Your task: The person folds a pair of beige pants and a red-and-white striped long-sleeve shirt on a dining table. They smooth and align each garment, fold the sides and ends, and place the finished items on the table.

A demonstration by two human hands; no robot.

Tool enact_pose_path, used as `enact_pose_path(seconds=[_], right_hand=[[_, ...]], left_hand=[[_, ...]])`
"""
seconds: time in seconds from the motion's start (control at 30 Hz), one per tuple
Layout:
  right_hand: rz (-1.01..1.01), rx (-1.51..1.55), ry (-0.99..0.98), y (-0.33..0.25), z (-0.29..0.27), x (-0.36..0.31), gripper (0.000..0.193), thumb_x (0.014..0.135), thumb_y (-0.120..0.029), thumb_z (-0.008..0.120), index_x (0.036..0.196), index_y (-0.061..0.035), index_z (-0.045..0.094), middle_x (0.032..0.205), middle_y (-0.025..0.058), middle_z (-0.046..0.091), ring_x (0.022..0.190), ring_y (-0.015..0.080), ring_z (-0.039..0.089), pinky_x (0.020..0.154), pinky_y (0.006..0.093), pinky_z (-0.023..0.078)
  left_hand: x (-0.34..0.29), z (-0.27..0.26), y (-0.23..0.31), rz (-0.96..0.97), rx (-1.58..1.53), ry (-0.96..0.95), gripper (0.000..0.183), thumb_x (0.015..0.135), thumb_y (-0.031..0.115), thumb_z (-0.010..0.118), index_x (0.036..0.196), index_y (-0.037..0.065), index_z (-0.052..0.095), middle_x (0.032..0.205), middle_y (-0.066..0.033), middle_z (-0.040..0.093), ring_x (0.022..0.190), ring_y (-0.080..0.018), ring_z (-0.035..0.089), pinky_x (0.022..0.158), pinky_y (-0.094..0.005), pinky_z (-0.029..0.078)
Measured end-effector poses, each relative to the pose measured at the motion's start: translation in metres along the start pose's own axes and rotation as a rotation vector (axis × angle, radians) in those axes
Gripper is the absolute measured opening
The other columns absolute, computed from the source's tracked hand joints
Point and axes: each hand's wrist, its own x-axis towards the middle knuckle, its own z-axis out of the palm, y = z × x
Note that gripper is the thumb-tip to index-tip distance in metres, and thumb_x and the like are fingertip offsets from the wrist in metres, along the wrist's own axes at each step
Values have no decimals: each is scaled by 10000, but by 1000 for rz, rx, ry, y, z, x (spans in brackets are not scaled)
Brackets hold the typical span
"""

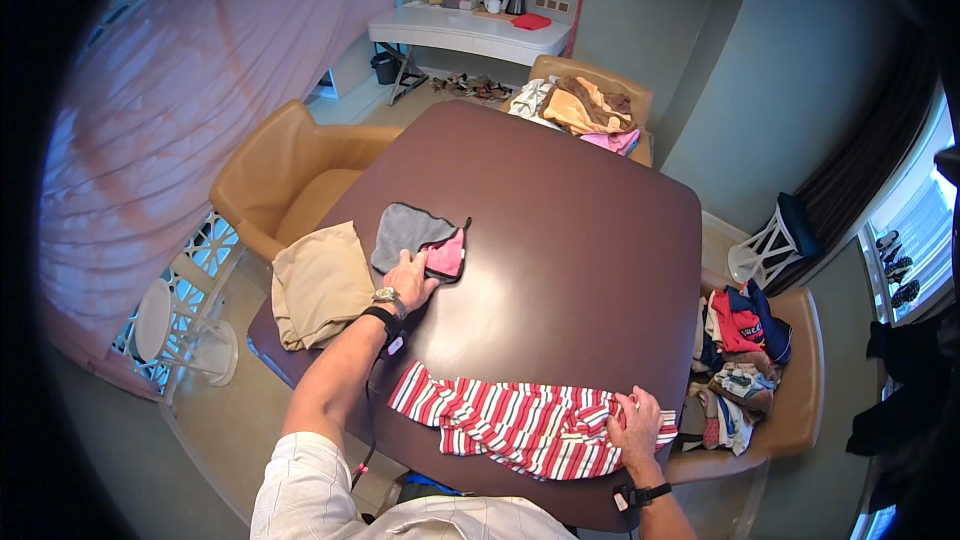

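My left hand (pixel 410 283) reaches across the table to a small folded cloth, grey (pixel 408 230) on one side and pink on the other. Its fingers are stretched out and touch the cloth's near edge. Close beside that wrist lies a folded beige garment (pixel 322 285). At the near right, my right hand (pixel 637 427) has its fingers curled on the end of a red, white and dark striped garment (pixel 520 420). That garment lies long and wrinkled along the table's near edge. The fabric under the right palm is hidden.
The brown table (pixel 560 240) has rounded corners. Clothes are heaped on the far chair (pixel 640 100) and the right chair (pixel 805 360); another tan chair (pixel 262 170) stands at the left. Behind is a white desk (pixel 420 25) with a kettle (pixel 514 0).
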Motion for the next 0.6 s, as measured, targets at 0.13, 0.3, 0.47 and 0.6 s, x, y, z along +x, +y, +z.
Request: enact_pose_path(seconds=[0.13, 0.3, 0.47, 0.6], right_hand=[[5, 21, -1, -7, -1, 3, 527, 831, -232, 872, 1341, -179, 751, 1526, 134, 571, 1460, 374, 514, 1175, 569, 413], [36, 23, -43, -2, 1, -2, 541, 840, -208, 859, 1364, -160, 731, 1546, 158, 551, 1476, 400, 494, 1190, 591, 385], [40, 26, -61, -3, -1, 0, 543, 834, -209, 866, 1356, -154, 731, 1546, 160, 547, 1479, 402, 490, 1195, 591, 382], [49, 25, -44, -5, -4, 2, 532, 831, -207, 856, 1346, -156, 734, 1540, 155, 553, 1463, 405, 504, 1187, 591, 390]], left_hand=[[14, 18, -17, 228, -21, 32, 488, 949, 389, 849, 1285, 77, 681, 1193, -237, 704, 1087, -461, 731, 940, -549, 604], [-5, 7, 32, 700, -318, -271, 437, 963, 415, 854, 1187, 63, 724, 1063, -190, 747, 1036, -417, 733, 902, -514, 598], [8, -47, 67, 664, -234, 126, 399, 893, 178, 867, 1244, 100, 695, 1064, -157, 680, 984, -395, 717, 840, -485, 615], [91, -112, 66, 578, -158, 489, 456, 852, 70, 809, 1282, 121, 669, 1127, -156, 663, 994, -415, 719, 842, -500, 631]])
